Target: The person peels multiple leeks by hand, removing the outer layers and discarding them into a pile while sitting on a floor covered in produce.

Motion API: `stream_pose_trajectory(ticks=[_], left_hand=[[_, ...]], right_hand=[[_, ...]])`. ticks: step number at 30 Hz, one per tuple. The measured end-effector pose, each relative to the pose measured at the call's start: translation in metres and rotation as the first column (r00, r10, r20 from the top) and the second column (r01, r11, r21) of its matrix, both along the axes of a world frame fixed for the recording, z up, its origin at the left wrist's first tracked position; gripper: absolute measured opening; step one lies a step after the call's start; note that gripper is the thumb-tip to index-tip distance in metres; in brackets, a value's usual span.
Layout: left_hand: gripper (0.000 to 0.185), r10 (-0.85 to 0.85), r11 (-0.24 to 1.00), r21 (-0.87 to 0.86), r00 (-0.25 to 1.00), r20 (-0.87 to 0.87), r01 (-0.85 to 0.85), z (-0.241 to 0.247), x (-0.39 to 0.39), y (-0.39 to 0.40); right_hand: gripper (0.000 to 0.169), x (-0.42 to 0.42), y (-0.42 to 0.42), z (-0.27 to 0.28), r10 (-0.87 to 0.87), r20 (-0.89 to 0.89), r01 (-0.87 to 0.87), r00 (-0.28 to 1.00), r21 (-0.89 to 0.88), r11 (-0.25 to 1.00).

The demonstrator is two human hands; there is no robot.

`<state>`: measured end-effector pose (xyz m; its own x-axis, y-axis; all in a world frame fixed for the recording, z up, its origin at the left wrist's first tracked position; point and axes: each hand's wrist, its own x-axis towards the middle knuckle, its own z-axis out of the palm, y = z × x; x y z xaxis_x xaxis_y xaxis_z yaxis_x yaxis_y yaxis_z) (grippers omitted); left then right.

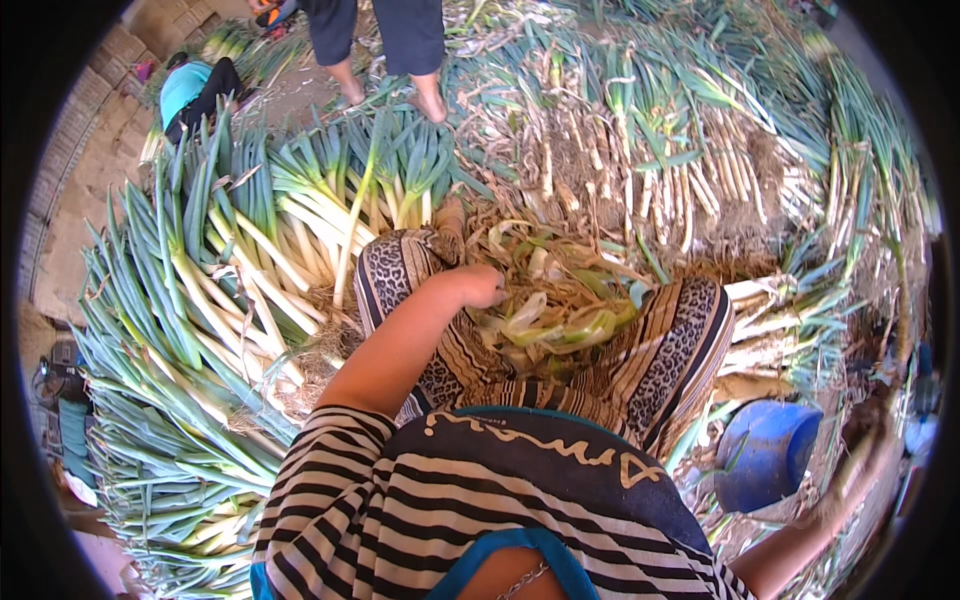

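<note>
My left hand [484, 287] is curled closed above my lap at the left knee; nothing clearly shows in its fingers. Below and beside it, peeled leek leaves and dry husks [570, 300] lie heaped between my legs. Far to the right, my right hand [874, 420] is stretched out, blurred and in shade. A leek stalk [904, 322] rises just beyond it; whether the fingers grip it cannot be told. Pale, cleaned leeks [255, 277] are piled along my left side. Leeks with soil and roots [765, 326] lie past my right knee.
A blue plastic tub [769, 454] stands tilted by my right side. Rows of untrimmed leeks [667, 172] cover the ground ahead and right. A barefoot person [375, 45] stands in front, close to the leeks. Another person in a turquoise top [187, 90] is bent low at the upper left.
</note>
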<state>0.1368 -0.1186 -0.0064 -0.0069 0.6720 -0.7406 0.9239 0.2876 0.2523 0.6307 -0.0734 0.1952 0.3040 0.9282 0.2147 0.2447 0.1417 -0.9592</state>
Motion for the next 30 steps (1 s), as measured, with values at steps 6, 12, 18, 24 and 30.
stream_pose_trajectory(ticks=[6, 12, 18, 24, 30], left_hand=[[0.034, -0.015, 0.993, 0.118, 1.000, -0.007, 0.016, -0.004, -0.005, -0.001], [0.034, 0.001, 0.998, 0.058, 1.000, 0.011, -0.001, 0.009, -0.008, 0.017], [0.034, 0.075, 0.990, 0.118, 0.997, -0.023, -0.072, 0.050, -0.012, 0.018], [0.031, -0.023, 0.955, 0.294, 0.997, -0.072, 0.043, 0.057, -0.018, 0.031], [0.032, -0.047, 0.992, 0.118, 0.999, 0.001, 0.047, 0.034, -0.006, 0.046]], right_hand=[[0.034, 0.083, 0.133, -0.219, 0.373, 0.820, 0.166, 0.435, -0.480, 0.862], [0.034, -0.014, 0.096, -0.261, 0.743, 0.480, -0.468, 0.467, -0.579, 0.668], [0.033, -0.024, 0.121, -0.293, 0.842, 0.493, -0.519, 0.219, -0.672, 0.528], [0.036, -0.044, 0.113, -0.268, 0.865, 0.419, -0.459, 0.275, -0.733, 0.502], [0.045, -0.040, 0.135, -0.321, 0.818, 0.116, -0.631, 0.563, -0.579, 0.516]])
